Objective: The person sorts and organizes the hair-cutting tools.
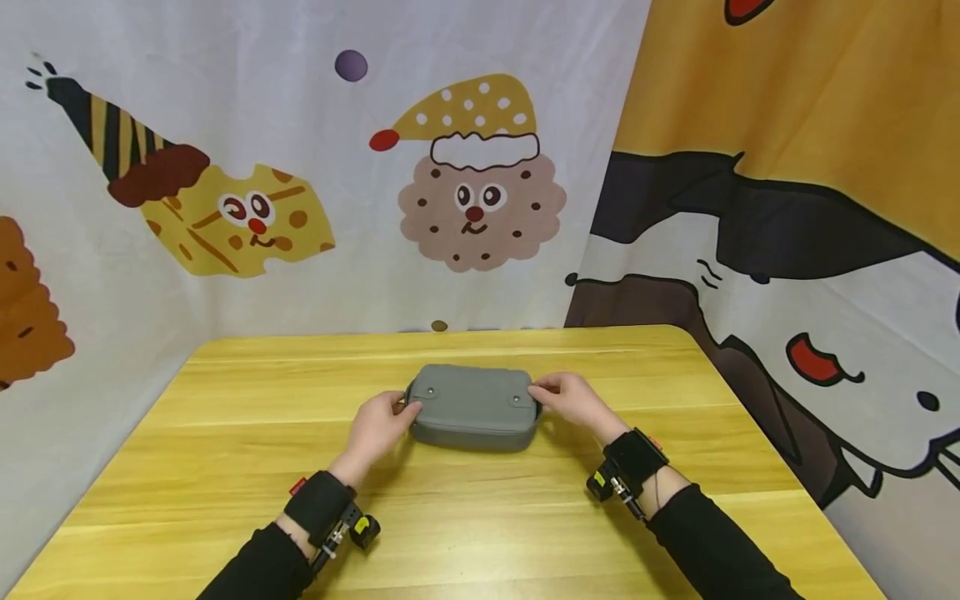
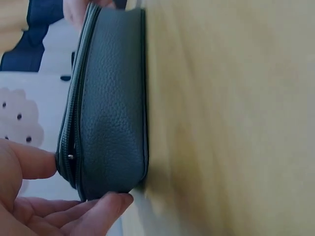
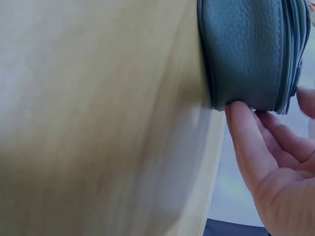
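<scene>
A grey leather-like zippered pouch [image 1: 474,407] lies flat on the wooden table, two small snaps on its top. My left hand [image 1: 380,425] grips its left end, the thumb on the top edge and the fingers against the end wall. At the opposite end my right hand [image 1: 572,398] holds on in the same way, with thumb above and fingers along the side. In the left wrist view the zipper [image 2: 74,118] runs along the upper edge, with a dark gap and a small metal bit near my left thumb. The pouch's back side is hidden.
The yellow wood-grain table [image 1: 480,517] has a rounded far right corner. Behind and beside it hangs a curtain [image 1: 300,100] printed with cartoon food and a cat-like figure. Black straps with small cameras sit on both wrists.
</scene>
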### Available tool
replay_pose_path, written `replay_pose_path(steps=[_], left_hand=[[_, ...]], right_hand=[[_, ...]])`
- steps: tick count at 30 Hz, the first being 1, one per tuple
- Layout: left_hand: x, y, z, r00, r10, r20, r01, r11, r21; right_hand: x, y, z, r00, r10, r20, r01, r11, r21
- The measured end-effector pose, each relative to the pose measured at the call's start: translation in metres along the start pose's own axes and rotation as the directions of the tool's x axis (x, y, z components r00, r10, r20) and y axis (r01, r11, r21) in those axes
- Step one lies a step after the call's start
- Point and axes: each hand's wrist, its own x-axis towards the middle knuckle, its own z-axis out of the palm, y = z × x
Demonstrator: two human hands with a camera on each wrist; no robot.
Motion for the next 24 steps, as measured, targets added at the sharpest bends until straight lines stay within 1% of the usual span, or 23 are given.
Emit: replay_pose_path(steps=[3,5,8,11,13,15,17,19,21,24], left_hand=[[0.013,-0.003,-0.004,0.999,-0.035,0.026,0.035,0.999,-0.017],[0.021,-0.006,-0.007,0.998,-0.047,0.042,0.048,0.999,-0.021],[0.034,-0.01,-0.011,0.996,-0.068,0.065,0.072,0.996,-0.048],[0.044,-0.015,-0.012,0.991,-0.109,0.08,0.118,0.987,-0.111],[0.05,-0.018,-0.013,0.986,-0.143,0.083,0.155,0.973,-0.171],[0.056,-0.02,-0.012,0.982,-0.165,0.088,0.182,0.955,-0.233],[0.061,-0.022,-0.011,0.979,-0.181,0.09,0.2,0.936,-0.289],[0.065,-0.024,-0.01,0.978,-0.187,0.097,0.209,0.916,-0.342],[0.071,-0.027,-0.01,0.974,-0.197,0.109,0.224,0.896,-0.383],[0.078,-0.031,-0.011,0.971,-0.187,0.15,0.234,0.881,-0.412]], right_hand=[[-0.003,0.0,0.0,1.0,0.001,0.029,-0.002,0.998,0.059],[-0.003,0.001,0.001,0.999,-0.007,0.053,0.001,0.995,0.1],[-0.003,0.004,0.003,0.994,-0.055,0.096,0.04,0.987,0.153],[-0.002,0.006,0.006,0.986,-0.101,0.132,0.07,0.972,0.226],[-0.003,0.007,0.008,0.981,-0.122,0.15,0.077,0.958,0.277],[-0.003,0.008,0.009,0.979,-0.126,0.163,0.068,0.945,0.321],[-0.005,0.008,0.011,0.975,-0.135,0.177,0.068,0.938,0.34],[-0.005,0.007,0.012,0.966,-0.159,0.201,0.079,0.93,0.358],[-0.006,0.006,0.014,0.956,-0.183,0.228,0.095,0.933,0.347],[-0.008,0.003,0.017,0.939,-0.215,0.267,0.123,0.938,0.324]])
